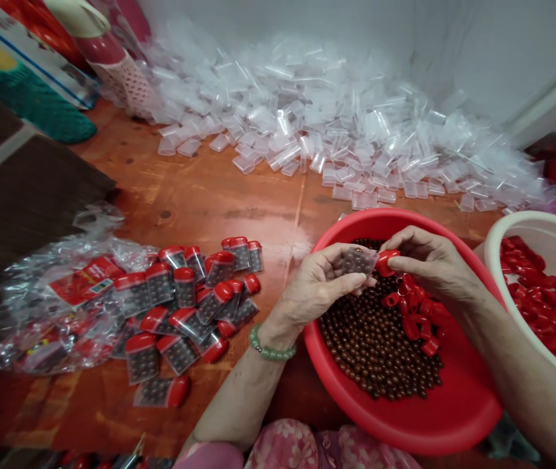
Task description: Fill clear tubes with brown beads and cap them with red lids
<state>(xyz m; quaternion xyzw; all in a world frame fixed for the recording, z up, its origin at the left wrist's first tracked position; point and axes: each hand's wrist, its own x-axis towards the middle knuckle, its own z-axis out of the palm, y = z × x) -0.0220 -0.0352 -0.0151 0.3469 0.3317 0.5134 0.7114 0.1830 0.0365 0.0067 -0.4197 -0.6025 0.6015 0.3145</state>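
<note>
My left hand is closed around a small clear plastic container filled with dark brown balls, tilted with its open end to the right. Between the thumb and fingers of my right hand is a red cap, right at the container's end; whether it is seated I cannot tell. Both hands are over a red basin. Inside it lie many brown balls and a heap of loose red caps.
Filled, red-capped containers lie on the wooden table at left, beside clear plastic bags. Empty clear containers are piled along the wall. A white tub of red caps stands at right, a thermos at back left.
</note>
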